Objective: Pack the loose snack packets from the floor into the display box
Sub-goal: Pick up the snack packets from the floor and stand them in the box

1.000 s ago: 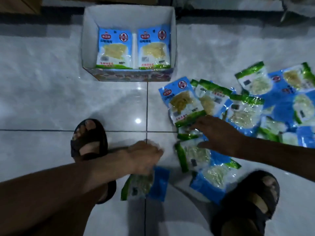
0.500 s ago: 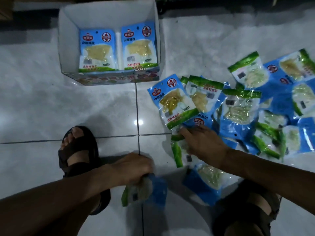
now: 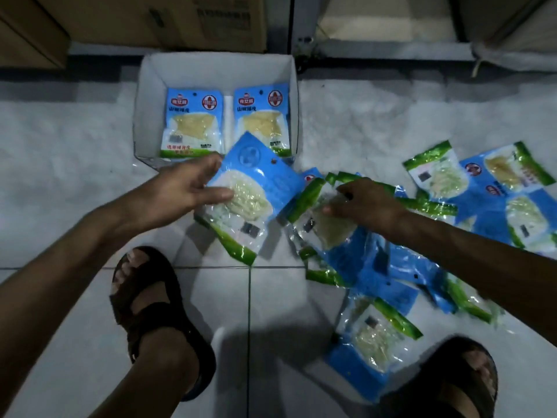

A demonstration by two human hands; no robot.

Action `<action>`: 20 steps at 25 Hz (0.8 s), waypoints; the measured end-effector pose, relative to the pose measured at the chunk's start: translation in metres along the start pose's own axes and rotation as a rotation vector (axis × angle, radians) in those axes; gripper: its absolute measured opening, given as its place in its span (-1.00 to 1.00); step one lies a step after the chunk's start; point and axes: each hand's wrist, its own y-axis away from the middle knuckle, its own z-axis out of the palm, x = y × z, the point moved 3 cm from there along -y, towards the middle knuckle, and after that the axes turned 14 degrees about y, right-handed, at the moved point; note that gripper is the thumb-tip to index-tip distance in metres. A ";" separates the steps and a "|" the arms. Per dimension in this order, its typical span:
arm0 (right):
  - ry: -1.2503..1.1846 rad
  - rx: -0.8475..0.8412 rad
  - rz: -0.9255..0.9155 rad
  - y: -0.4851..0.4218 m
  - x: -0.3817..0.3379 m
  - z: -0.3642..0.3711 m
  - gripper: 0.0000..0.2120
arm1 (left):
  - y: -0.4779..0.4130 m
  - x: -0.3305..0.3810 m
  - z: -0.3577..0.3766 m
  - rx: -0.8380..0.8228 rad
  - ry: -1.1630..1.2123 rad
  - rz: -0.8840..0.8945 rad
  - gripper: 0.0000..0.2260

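The white display box [image 3: 152,86] stands on the floor ahead, with two blue snack packets [image 3: 194,122] side by side inside it. My left hand [image 3: 180,188] holds a blue and green snack packet [image 3: 253,188] back side up, just in front of the box's near wall, thumb on top. My right hand [image 3: 366,203] grips another packet [image 3: 325,224] on top of the loose pile [image 3: 482,188], which spreads over the floor to the right.
My two sandalled feet [image 3: 150,300] stand on the white floor tiles, the right foot [image 3: 452,375] beside a lone packet [image 3: 370,342]. Brown cartons [image 3: 168,22] and a dark post [image 3: 291,25] line the wall behind the box.
My left hand has lifted its packet from the floor near my foot up to the front of the box. My right hand has taken hold of a packet in the pile.
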 end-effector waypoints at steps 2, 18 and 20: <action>0.177 0.038 0.014 -0.022 -0.008 0.009 -0.76 | -0.003 0.000 -0.006 0.204 -0.006 0.067 -0.86; 0.034 0.081 0.018 0.009 -0.023 -0.011 -0.81 | -0.013 0.009 -0.017 0.536 -0.058 0.259 -0.71; -0.113 0.029 0.002 0.036 -0.031 -0.034 -0.76 | -0.013 0.015 -0.018 0.608 -0.042 0.237 -0.71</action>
